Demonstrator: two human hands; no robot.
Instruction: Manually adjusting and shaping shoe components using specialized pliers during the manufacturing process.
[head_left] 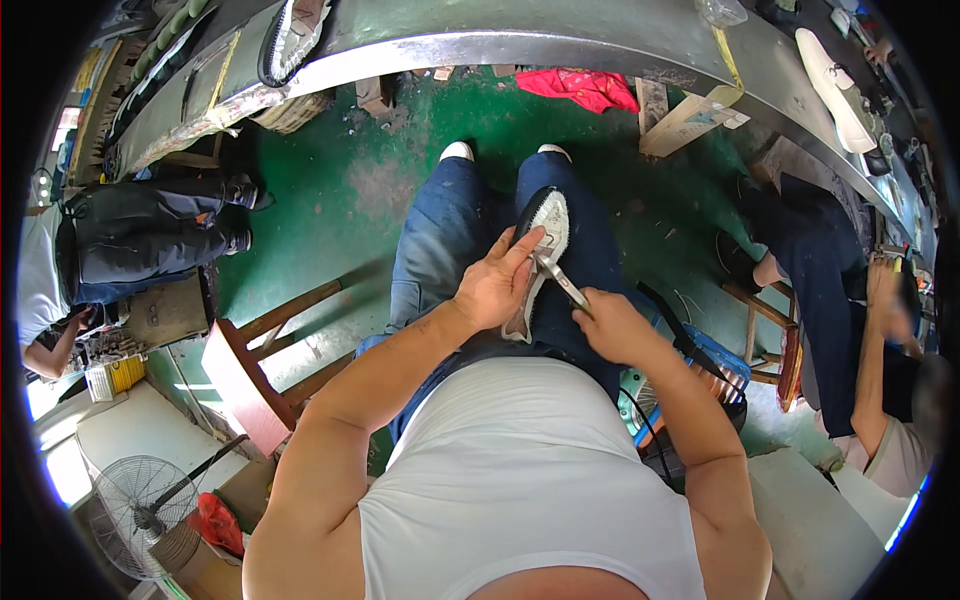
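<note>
A shoe upper on its last [548, 215] rests bottom up across my thighs, its pale underside showing with a dark edge along one side. My left hand [498, 283] grips the shoe around its middle, with the thumb and a finger reaching onto the underside. Closed round a handle, my right hand [613, 325] holds a shiny metal hand tool, apparently pincers [562, 280]. The tool's head touches the shoe beside my left fingertips. Its jaws are too small to make out.
Ahead runs a metal-edged bench [480, 48] with another shoe [293, 40] on it and a white shoe [835, 90] farther right. Wooden stools [250, 385] stand on both sides. Two co-workers sit left and right. A fan [140, 510] stands behind left; a red cloth [580, 88] lies under the bench.
</note>
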